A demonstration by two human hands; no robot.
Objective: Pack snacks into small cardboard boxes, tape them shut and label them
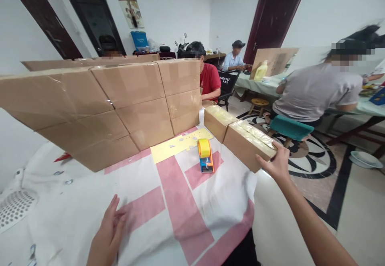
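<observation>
Where the surface edge ends, my right grip clasps the overhanging box, arm outstretched, left grip released, flat.

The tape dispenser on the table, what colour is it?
Orange and blue tape dispenser, carrying a yellow roll; head view.

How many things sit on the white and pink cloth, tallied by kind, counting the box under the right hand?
Taped cardboard boxes in the stacked wall: 6 visible faces, more may be hidden
Long boxes at the table's right edge, the near one gripped by the right hand: 2
Tape dispenser: 1
Yellow sheet: 1
Total: 10
</observation>
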